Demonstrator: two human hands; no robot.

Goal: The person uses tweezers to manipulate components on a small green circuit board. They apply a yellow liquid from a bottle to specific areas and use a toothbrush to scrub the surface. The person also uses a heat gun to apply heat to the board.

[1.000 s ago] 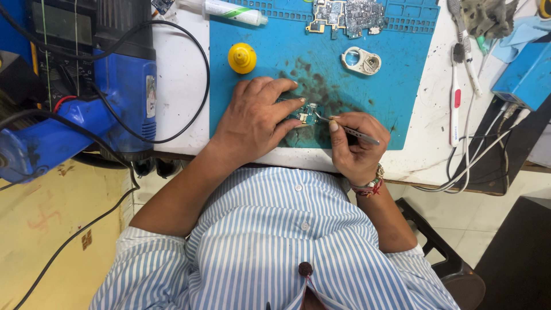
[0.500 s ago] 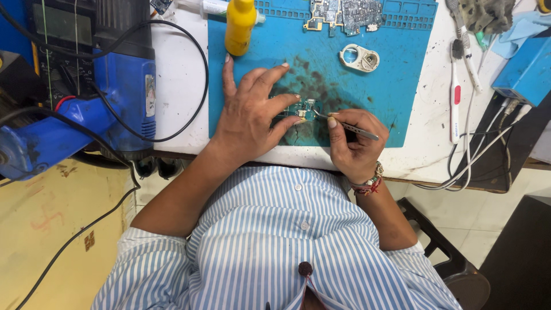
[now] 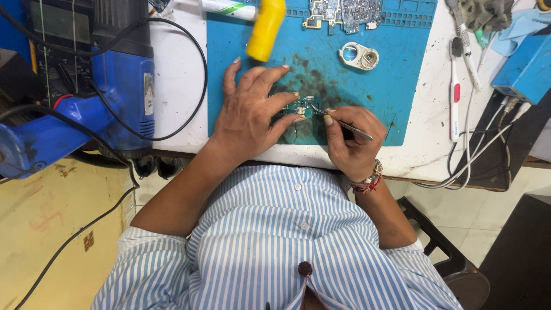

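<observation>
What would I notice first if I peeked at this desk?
Probably the bright blue mat in the middle, where the left hand pins down a tiny circuit board and the right hand pokes it with tweezers. A yellow bottle stands out just above.

A dark rectangular screen (image 3: 51, 23) is seen on the instrument at the worktop's far left corner. A pale rectangular label (image 3: 148, 93) is fixed to the blue heat gun's side.
</observation>
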